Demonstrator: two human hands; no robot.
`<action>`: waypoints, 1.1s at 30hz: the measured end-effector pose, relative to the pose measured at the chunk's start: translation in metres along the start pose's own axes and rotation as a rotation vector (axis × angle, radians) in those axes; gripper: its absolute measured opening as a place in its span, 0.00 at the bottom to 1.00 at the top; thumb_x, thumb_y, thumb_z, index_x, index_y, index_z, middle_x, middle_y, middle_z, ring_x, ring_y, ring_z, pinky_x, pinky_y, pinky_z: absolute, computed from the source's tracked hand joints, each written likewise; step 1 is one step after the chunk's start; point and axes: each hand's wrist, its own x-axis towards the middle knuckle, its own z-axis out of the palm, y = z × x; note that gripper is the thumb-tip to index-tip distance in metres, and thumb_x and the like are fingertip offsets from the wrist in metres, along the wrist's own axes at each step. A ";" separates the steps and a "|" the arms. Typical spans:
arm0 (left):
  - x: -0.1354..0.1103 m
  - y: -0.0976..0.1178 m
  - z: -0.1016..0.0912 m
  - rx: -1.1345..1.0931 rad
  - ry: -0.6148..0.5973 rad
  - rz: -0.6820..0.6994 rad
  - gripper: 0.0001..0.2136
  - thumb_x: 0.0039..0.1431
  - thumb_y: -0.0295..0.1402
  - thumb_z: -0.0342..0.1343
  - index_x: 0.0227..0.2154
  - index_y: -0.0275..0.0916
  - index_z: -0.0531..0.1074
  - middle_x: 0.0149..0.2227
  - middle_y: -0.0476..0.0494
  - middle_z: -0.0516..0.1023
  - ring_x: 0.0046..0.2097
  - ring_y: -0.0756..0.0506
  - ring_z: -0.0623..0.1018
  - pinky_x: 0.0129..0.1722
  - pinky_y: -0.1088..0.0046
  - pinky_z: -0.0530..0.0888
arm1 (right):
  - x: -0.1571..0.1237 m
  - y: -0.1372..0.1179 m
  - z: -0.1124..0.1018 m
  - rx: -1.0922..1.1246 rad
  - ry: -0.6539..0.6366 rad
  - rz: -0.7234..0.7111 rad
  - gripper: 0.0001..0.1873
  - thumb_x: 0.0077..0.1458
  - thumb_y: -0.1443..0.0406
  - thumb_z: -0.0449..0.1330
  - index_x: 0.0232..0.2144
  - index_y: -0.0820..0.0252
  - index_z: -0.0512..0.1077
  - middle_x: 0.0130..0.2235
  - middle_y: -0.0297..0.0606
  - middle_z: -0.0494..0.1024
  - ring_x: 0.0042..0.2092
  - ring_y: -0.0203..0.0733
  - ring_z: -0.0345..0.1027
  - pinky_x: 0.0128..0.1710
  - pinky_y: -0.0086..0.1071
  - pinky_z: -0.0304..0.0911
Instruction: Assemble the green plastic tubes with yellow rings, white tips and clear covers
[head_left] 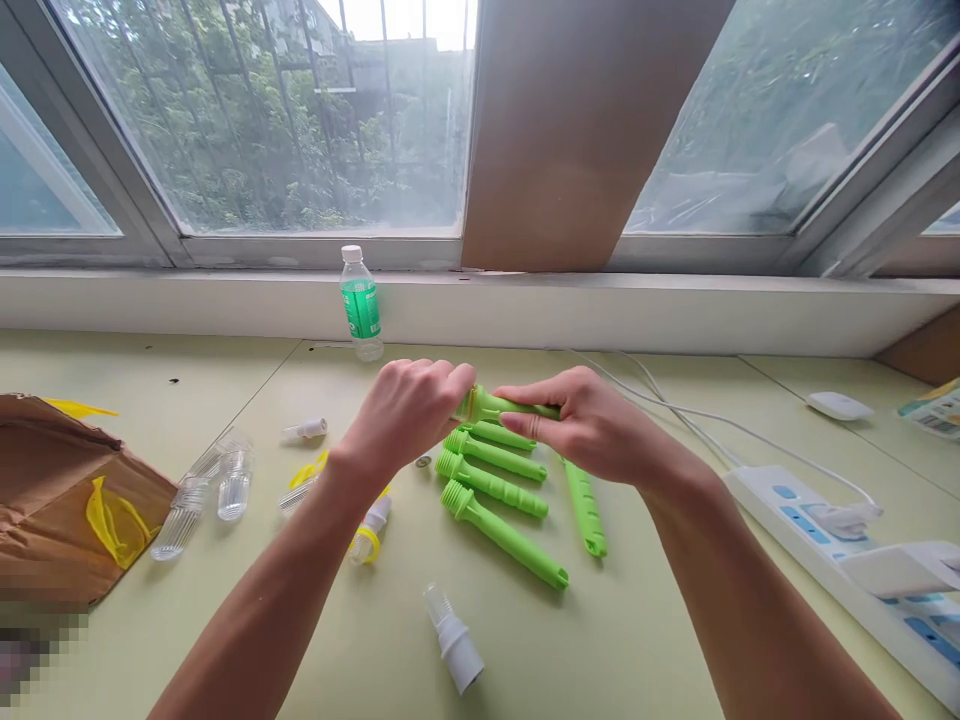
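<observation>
Both of my hands hold one green plastic handle above the table, lying roughly level. My right hand pinches its shaft between thumb and fingers. Wrapped round its threaded left end is my left hand, which hides whatever is fitted there; a thin yellowish ring shows beside the thumb. Just below lie several similar green handles, threaded ends to the left, and another green handle lies apart on the right. Near my left forearm is a white and clear piece with a yellow ring. A white and clear piece lies in front.
Clear ribbed cups lie at left by a brown cardboard box with yellow strips. A green-labelled bottle stands by the sill. On the right, a power strip trails white cables; a white mouse-like object lies behind.
</observation>
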 end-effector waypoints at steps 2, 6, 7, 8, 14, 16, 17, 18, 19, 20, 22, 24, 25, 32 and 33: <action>0.000 0.001 0.001 -0.021 -0.022 -0.020 0.02 0.54 0.27 0.49 0.27 0.39 0.65 0.24 0.48 0.71 0.27 0.47 0.73 0.24 0.72 0.52 | 0.001 0.003 0.001 0.030 -0.019 0.020 0.18 0.57 0.55 0.54 0.41 0.57 0.78 0.19 0.27 0.59 0.23 0.32 0.43 0.21 0.27 0.43; -0.006 -0.009 -0.007 -0.264 -0.199 -0.085 0.06 0.51 0.36 0.55 0.29 0.41 0.66 0.24 0.51 0.71 0.26 0.48 0.70 0.23 0.74 0.54 | 0.001 -0.002 0.006 -0.126 0.088 -0.050 0.15 0.55 0.62 0.57 0.43 0.52 0.77 0.25 0.29 0.72 0.25 0.33 0.55 0.26 0.27 0.49; -0.007 -0.013 -0.009 -0.381 -0.273 -0.081 0.09 0.50 0.40 0.57 0.31 0.42 0.67 0.24 0.52 0.71 0.26 0.48 0.70 0.23 0.75 0.56 | 0.000 -0.005 0.007 -0.199 0.120 -0.087 0.14 0.54 0.64 0.58 0.43 0.51 0.77 0.27 0.30 0.74 0.26 0.33 0.58 0.27 0.27 0.49; -0.008 -0.017 -0.011 -0.486 -0.333 -0.103 0.10 0.49 0.41 0.57 0.32 0.42 0.67 0.24 0.53 0.70 0.26 0.49 0.69 0.23 0.75 0.57 | -0.001 -0.009 0.007 -0.264 0.142 -0.126 0.15 0.54 0.66 0.58 0.43 0.50 0.77 0.28 0.31 0.76 0.27 0.34 0.59 0.28 0.28 0.49; -0.007 -0.024 -0.009 -0.791 -0.533 -0.122 0.08 0.47 0.38 0.56 0.25 0.39 0.67 0.22 0.54 0.65 0.23 0.52 0.64 0.21 0.76 0.58 | -0.009 -0.026 0.016 -0.616 0.211 -0.184 0.15 0.51 0.72 0.55 0.38 0.51 0.75 0.27 0.32 0.75 0.26 0.36 0.63 0.25 0.30 0.41; -0.008 -0.021 -0.007 -0.671 -0.486 -0.116 0.06 0.45 0.34 0.55 0.20 0.39 0.65 0.19 0.54 0.62 0.21 0.53 0.61 0.20 0.75 0.54 | -0.005 -0.027 0.026 -0.773 0.253 -0.094 0.12 0.48 0.75 0.54 0.33 0.59 0.72 0.25 0.36 0.73 0.24 0.37 0.62 0.24 0.32 0.37; -0.008 -0.020 -0.006 -0.573 -0.426 -0.118 0.06 0.45 0.32 0.54 0.19 0.39 0.64 0.18 0.54 0.61 0.21 0.53 0.59 0.21 0.74 0.53 | -0.002 -0.027 0.032 -0.817 0.264 -0.048 0.10 0.47 0.76 0.53 0.31 0.60 0.70 0.24 0.37 0.73 0.23 0.37 0.63 0.23 0.33 0.36; -0.008 -0.018 -0.006 -0.463 -0.355 -0.121 0.06 0.44 0.32 0.54 0.18 0.39 0.63 0.17 0.54 0.61 0.20 0.52 0.59 0.21 0.73 0.52 | 0.001 -0.026 0.037 -0.833 0.271 -0.008 0.08 0.48 0.75 0.52 0.29 0.61 0.69 0.23 0.37 0.72 0.22 0.38 0.63 0.23 0.32 0.35; -0.009 -0.016 -0.006 -0.355 -0.287 -0.120 0.06 0.44 0.31 0.53 0.17 0.40 0.62 0.16 0.53 0.61 0.20 0.52 0.59 0.21 0.72 0.51 | 0.004 -0.026 0.041 -0.832 0.269 0.027 0.07 0.49 0.74 0.52 0.27 0.61 0.67 0.23 0.38 0.73 0.22 0.39 0.64 0.23 0.32 0.35; -0.009 -0.015 -0.006 -0.258 -0.227 -0.113 0.06 0.45 0.31 0.53 0.17 0.40 0.63 0.16 0.52 0.62 0.20 0.51 0.61 0.22 0.71 0.50 | 0.007 -0.025 0.044 -0.833 0.254 0.057 0.07 0.48 0.75 0.52 0.26 0.61 0.67 0.22 0.38 0.72 0.22 0.39 0.65 0.23 0.32 0.35; -0.008 -0.011 -0.003 -0.121 -0.138 -0.089 0.05 0.47 0.29 0.51 0.19 0.40 0.63 0.17 0.50 0.65 0.20 0.49 0.63 0.22 0.71 0.49 | 0.009 -0.024 0.045 -0.830 0.227 0.111 0.07 0.48 0.74 0.52 0.24 0.60 0.66 0.20 0.38 0.72 0.21 0.39 0.65 0.23 0.32 0.36; -0.006 -0.006 0.002 -0.043 -0.067 -0.049 0.04 0.49 0.26 0.49 0.22 0.40 0.64 0.19 0.49 0.67 0.21 0.47 0.67 0.22 0.70 0.49 | 0.009 -0.023 0.040 -0.828 0.198 0.148 0.07 0.47 0.73 0.53 0.23 0.60 0.67 0.19 0.38 0.72 0.21 0.39 0.65 0.22 0.32 0.36; -0.005 -0.004 0.006 -0.009 -0.024 -0.028 0.05 0.49 0.23 0.48 0.24 0.39 0.65 0.21 0.48 0.69 0.23 0.47 0.68 0.22 0.70 0.50 | 0.009 -0.022 0.036 -0.818 0.172 0.159 0.07 0.47 0.72 0.53 0.22 0.59 0.68 0.20 0.38 0.73 0.21 0.39 0.65 0.22 0.31 0.37; 0.001 0.013 0.025 -0.012 -0.043 -0.042 0.07 0.51 0.21 0.48 0.29 0.39 0.65 0.26 0.45 0.72 0.29 0.45 0.72 0.25 0.69 0.55 | 0.012 0.003 0.028 -0.700 -0.036 0.158 0.07 0.43 0.71 0.55 0.19 0.57 0.70 0.18 0.33 0.71 0.18 0.35 0.60 0.21 0.30 0.40; 0.001 0.011 0.023 -0.060 -0.088 -0.049 0.05 0.51 0.24 0.50 0.29 0.40 0.65 0.26 0.46 0.72 0.27 0.45 0.71 0.24 0.70 0.54 | 0.013 0.005 0.030 -0.714 -0.007 0.154 0.07 0.44 0.71 0.55 0.19 0.57 0.70 0.19 0.34 0.72 0.18 0.36 0.60 0.21 0.30 0.39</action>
